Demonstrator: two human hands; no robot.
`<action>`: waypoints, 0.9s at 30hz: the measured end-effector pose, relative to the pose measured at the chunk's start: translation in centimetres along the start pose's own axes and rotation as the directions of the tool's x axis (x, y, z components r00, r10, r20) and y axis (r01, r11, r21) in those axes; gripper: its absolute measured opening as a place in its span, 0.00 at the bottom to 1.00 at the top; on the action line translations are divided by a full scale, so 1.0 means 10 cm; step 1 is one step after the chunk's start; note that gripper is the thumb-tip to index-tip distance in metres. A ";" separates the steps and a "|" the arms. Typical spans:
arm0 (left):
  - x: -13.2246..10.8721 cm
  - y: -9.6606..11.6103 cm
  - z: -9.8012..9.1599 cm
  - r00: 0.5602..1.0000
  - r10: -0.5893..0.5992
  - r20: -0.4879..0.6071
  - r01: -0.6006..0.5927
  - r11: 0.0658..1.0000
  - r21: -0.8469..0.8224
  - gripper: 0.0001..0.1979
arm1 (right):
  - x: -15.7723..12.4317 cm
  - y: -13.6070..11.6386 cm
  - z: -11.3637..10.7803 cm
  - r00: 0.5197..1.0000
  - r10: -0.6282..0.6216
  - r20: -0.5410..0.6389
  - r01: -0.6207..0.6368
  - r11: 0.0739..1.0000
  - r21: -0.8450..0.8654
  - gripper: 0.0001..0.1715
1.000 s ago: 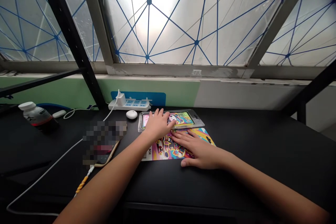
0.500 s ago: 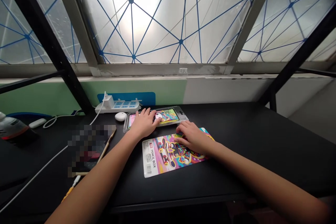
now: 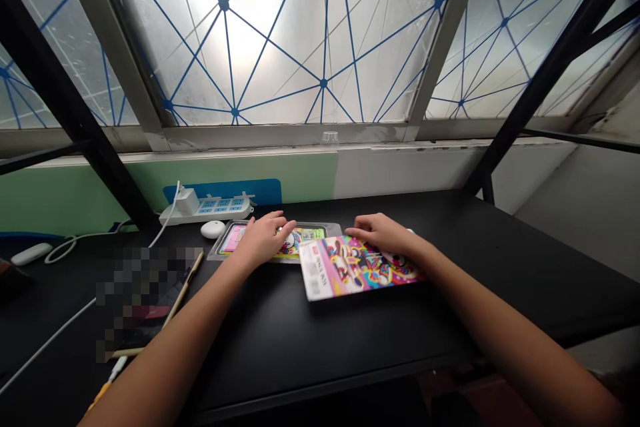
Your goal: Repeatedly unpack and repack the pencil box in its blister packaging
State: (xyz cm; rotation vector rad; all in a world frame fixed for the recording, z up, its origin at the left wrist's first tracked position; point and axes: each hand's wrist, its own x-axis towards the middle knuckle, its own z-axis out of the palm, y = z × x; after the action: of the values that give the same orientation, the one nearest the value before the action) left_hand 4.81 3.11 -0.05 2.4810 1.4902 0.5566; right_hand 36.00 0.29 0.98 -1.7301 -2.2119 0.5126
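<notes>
My left hand (image 3: 265, 235) lies with its fingers spread on a clear plastic package (image 3: 216, 253) near the back of the desk. Pink and bright cartoon patterns show inside the package; the hand covers its middle. My right hand (image 3: 387, 235) is closed on the far edge of a colourful cardboard sheet (image 3: 350, 273), a pencil box card with a white barcode strip at its left end. The fingertips behind that edge are partly hidden. The card looks tilted, and its upper left corner overlaps the package's near right side.
A white power strip (image 3: 227, 205) with a plugged-in charger (image 3: 187, 201) sits against the wall. A small white rounded case (image 3: 213, 229) lies left of the package. Left of my forearm is a blurred-out framed item (image 3: 150, 300) with a white cable (image 3: 55, 332). Black metal bars (image 3: 515, 117) slant up both sides.
My right hand has taken hold of the card and moved it away from me, so it now overlaps the package. My left hand stays on the package. The view has turned slightly right.
</notes>
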 end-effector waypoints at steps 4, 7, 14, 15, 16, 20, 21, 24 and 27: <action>-0.06 0.15 0.07 0.999 0.009 -0.031 -0.008 0.999 0.032 0.16 | 0.06 0.42 -0.17 0.994 0.107 0.024 -0.107 0.994 -0.011 0.31; -0.09 0.20 0.11 0.999 0.022 -0.025 -0.021 0.998 0.052 0.15 | 0.07 0.45 -0.14 0.993 0.115 -0.001 -0.115 0.993 0.005 0.29; -0.10 0.21 0.10 0.999 0.036 -0.007 -0.036 0.997 0.076 0.15 | 0.09 0.10 0.15 1.000 -0.010 -0.018 0.011 0.996 0.090 0.25; -0.10 0.21 0.10 0.999 0.040 -0.005 -0.039 0.996 0.077 0.15 | 0.10 0.08 0.16 1.000 -0.020 -0.017 0.021 0.995 0.096 0.25; -0.10 0.21 0.10 0.999 0.045 -0.003 -0.044 0.996 0.080 0.15 | 0.10 0.08 0.16 1.000 -0.025 -0.018 0.027 0.995 0.100 0.25; -0.10 0.21 0.10 0.998 0.056 0.008 -0.056 0.994 0.096 0.14 | 0.11 0.17 0.09 0.999 -0.004 -0.033 0.007 0.994 0.108 0.26; -0.10 0.21 0.10 0.998 0.058 0.011 -0.058 0.993 0.101 0.14 | 0.11 0.20 0.06 0.999 0.007 -0.037 -0.003 0.994 0.110 0.26; -0.10 0.21 0.11 0.998 0.065 0.019 -0.067 0.991 0.112 0.14 | 0.11 0.27 0.01 0.999 0.035 -0.038 -0.030 0.993 0.114 0.25; -0.10 0.21 0.10 0.997 0.071 0.024 -0.073 0.991 0.109 0.13 | 0.10 0.31 -0.01 0.998 0.054 -0.027 -0.050 0.992 0.116 0.25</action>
State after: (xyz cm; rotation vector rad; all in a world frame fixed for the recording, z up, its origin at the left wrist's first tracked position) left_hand 6.49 1.28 -0.48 2.6244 1.4663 0.4724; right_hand 38.48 1.99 -0.27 -1.7281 -2.0785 0.6098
